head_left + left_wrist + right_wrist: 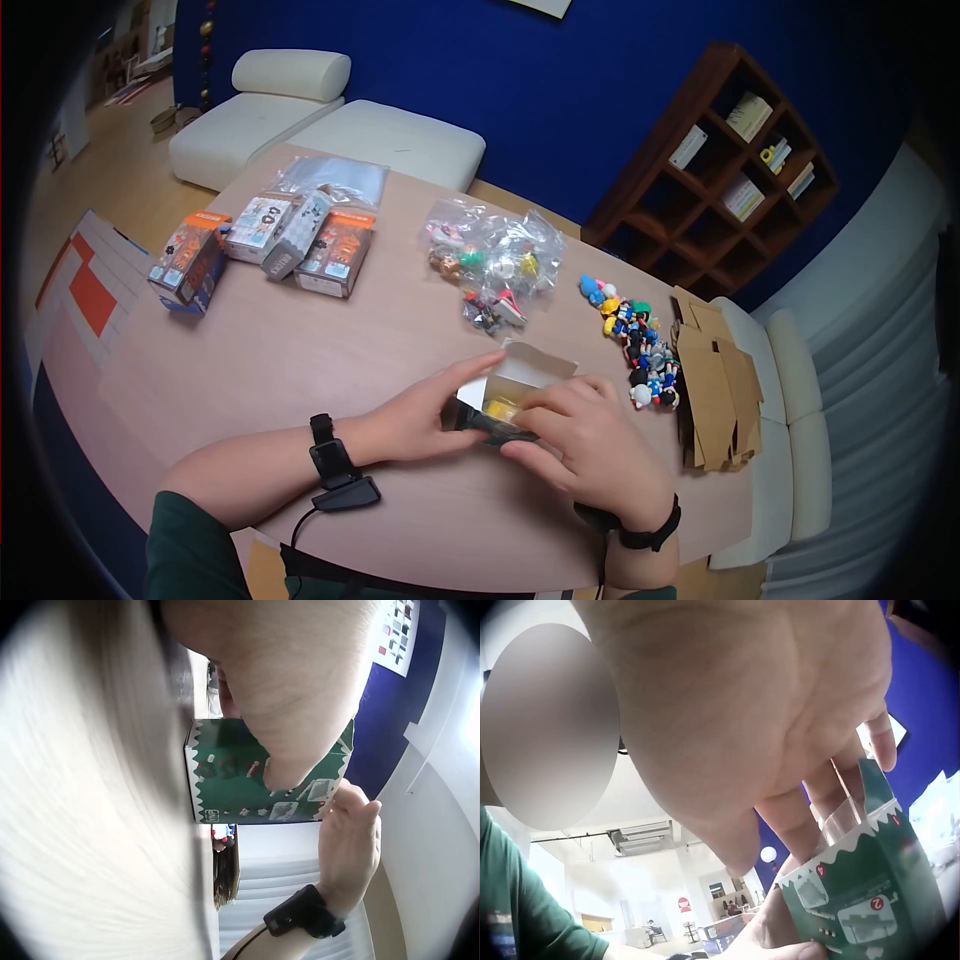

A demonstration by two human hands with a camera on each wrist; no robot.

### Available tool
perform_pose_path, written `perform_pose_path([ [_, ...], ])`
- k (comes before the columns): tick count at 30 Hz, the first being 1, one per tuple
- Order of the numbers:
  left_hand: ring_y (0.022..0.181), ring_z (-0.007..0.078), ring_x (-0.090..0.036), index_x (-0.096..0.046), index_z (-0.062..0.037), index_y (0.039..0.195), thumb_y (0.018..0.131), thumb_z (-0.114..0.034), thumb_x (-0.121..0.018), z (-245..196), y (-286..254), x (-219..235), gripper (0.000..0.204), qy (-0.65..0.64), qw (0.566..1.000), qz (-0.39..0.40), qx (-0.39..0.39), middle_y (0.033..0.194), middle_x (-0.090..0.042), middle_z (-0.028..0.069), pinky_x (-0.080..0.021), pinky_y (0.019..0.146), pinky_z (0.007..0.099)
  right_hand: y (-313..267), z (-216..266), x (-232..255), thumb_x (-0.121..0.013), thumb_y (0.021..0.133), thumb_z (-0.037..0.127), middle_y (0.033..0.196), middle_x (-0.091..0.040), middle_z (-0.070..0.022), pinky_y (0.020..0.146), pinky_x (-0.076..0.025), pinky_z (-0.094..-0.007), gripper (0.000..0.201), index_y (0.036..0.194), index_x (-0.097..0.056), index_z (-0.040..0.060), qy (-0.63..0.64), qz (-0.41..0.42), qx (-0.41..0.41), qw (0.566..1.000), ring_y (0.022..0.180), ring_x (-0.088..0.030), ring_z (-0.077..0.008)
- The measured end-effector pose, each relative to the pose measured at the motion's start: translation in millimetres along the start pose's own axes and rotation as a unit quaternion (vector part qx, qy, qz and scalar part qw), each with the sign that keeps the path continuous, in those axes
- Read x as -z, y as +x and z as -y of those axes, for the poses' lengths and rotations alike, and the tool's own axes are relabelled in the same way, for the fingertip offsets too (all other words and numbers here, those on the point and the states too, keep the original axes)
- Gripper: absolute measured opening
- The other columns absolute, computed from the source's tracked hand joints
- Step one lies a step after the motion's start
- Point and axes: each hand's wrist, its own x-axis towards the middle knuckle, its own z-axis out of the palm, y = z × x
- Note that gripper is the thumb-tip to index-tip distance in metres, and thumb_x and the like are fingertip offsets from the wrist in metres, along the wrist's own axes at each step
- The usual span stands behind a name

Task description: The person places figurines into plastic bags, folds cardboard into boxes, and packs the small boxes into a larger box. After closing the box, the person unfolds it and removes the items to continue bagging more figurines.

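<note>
A small green cardboard box [232,769] with white wavy edging stands upright on the table, its top flaps raised. My left hand [410,415] grips it from the side, the thumb on the near face. From the right, my right hand [600,440] reaches over the opening with its fingers dipped inside, while its thumb stays outside, apart from the box. Clear plastic [844,825] shows beside those fingers in the right wrist view. Something yellow [500,409] lies within the box; the fingertips are hidden by its wall.
Clear bags of small toy parts [490,260] lie beyond the box. Several small figures [640,345] cluster at right beside flattened brown cardboard [720,400]. At far left are an orange-topped box [190,262], other small boxes [335,258] and flat clear bags [345,180].
</note>
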Motion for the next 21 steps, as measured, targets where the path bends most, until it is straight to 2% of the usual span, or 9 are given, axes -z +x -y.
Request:
perform_pose_path([
  [2, 0.138, 0.0304, -0.047, -0.010, -0.0108, 0.163, 0.086, -0.009, -0.077, 3, -2, 0, 0.102, 0.004, 1.000, -0.001, 0.015, 0.152, -0.043, 0.0205, -0.042, 0.110, 0.0396, 0, 3, 1, -0.070, 0.090, 0.024, 0.104, -0.062, -0.0130, 0.098, -0.040, -0.0445, 0.025, 0.107, -0.066, 0.0065, 0.002, -0.018, -0.006, 1.000, 0.103, -0.060, -0.0288],
  [5, 0.127, 0.0275, -0.054, -0.003, -0.0114, 0.160, 0.087, -0.010, -0.078, 8, -2, -5, 0.105, -0.070, 0.996, -0.058, -0.008, 0.145, -0.045, 0.0204, -0.046, 0.105, 0.0398, 0, 5, 6, -0.075, 0.086, 0.022, 0.107, -0.061, -0.0133, 0.095, -0.043, -0.0434, 0.027, 0.106, -0.067, 0.0058, -0.028, -0.068, -0.015, 0.997, 0.108, -0.057, -0.0317],
  [6, 0.127, 0.0275, -0.054, -0.003, -0.0114, 0.160, 0.087, -0.010, -0.078, 12, -2, -5, 0.105, -0.069, 0.996, -0.059, -0.007, 0.145, -0.045, 0.0204, -0.046, 0.105, 0.0398, -2, 6, 12, -0.076, 0.085, 0.019, 0.104, -0.061, -0.0133, 0.092, -0.045, -0.0425, 0.026, 0.104, -0.067, 0.0051, -0.007, -0.098, -0.072, 0.993, 0.105, -0.058, -0.0327],
  [8, 0.115, 0.0228, -0.057, -0.008, -0.0119, 0.154, 0.087, -0.009, -0.079, 22, -1, -6, 0.098, -0.047, 0.995, -0.074, -0.055, 0.136, -0.048, 0.0189, -0.049, 0.100, 0.0387, -7, 0, 18, -0.077, 0.084, 0.017, 0.102, -0.062, -0.0133, 0.089, -0.047, -0.0416, 0.025, 0.103, -0.067, 0.0044, 0.014, -0.128, -0.128, 0.983, 0.102, -0.059, -0.0337],
  [10, 0.112, 0.0219, -0.057, -0.012, -0.0115, 0.150, 0.086, -0.008, -0.079, 31, -2, -7, 0.092, -0.033, 0.994, -0.082, -0.064, 0.134, -0.048, 0.0188, -0.050, 0.099, 0.0378, -13, -11, 18, -0.076, 0.084, 0.012, 0.098, -0.062, -0.0142, 0.081, -0.051, -0.0407, 0.025, 0.105, -0.066, 0.0029, 0.012, -0.053, -0.153, 0.987, 0.095, -0.062, -0.0355],
  [14, 0.112, 0.0220, -0.057, -0.016, -0.0101, 0.148, 0.088, -0.006, -0.077, 39, -5, -5, 0.085, 0.001, 0.996, -0.064, -0.056, 0.134, -0.047, 0.0177, -0.050, 0.098, 0.0372, -9, -16, 9, -0.073, 0.086, 0.008, 0.097, -0.063, -0.0151, 0.078, -0.052, -0.0418, 0.022, 0.105, -0.065, 0.0016, 0.128, -0.070, -0.106, 0.984, 0.088, -0.064, -0.0357],
  [16, 0.114, 0.0223, -0.056, -0.020, -0.0101, 0.149, 0.089, -0.005, -0.075, 31, -2, -5, 0.082, -0.002, 0.996, -0.065, -0.064, 0.135, -0.046, 0.0169, -0.049, 0.099, 0.0376, -6, -15, 8, -0.074, 0.086, 0.001, 0.100, -0.066, -0.0121, 0.075, -0.057, -0.0336, 0.022, 0.105, -0.065, 0.0005, 0.121, -0.098, -0.099, 0.983, 0.090, -0.068, -0.0274],
  [20, 0.122, 0.0249, -0.053, -0.034, -0.0120, 0.149, 0.090, -0.001, -0.070, 14, -1, 0, 0.069, 0.011, 0.996, -0.046, -0.073, 0.138, -0.045, 0.0151, -0.047, 0.101, 0.0386, -2, -10, 5, -0.069, 0.087, 0.000, 0.102, -0.064, -0.0153, 0.079, -0.052, -0.0425, 0.023, 0.109, -0.063, 0.0013, 0.164, -0.126, -0.135, 0.969, 0.090, -0.065, -0.0361],
  [21, 0.122, 0.0249, -0.053, -0.034, -0.0120, 0.149, 0.090, -0.001, -0.070, 13, 0, 0, 0.069, 0.011, 0.996, -0.045, -0.074, 0.138, -0.045, 0.0151, -0.047, 0.101, 0.0386, -1, -16, 1, -0.068, 0.087, 0.000, 0.103, -0.064, -0.0153, 0.078, -0.053, -0.0419, 0.025, 0.111, -0.063, 0.0016, 0.126, -0.133, -0.085, 0.979, 0.089, -0.065, -0.0362],
])
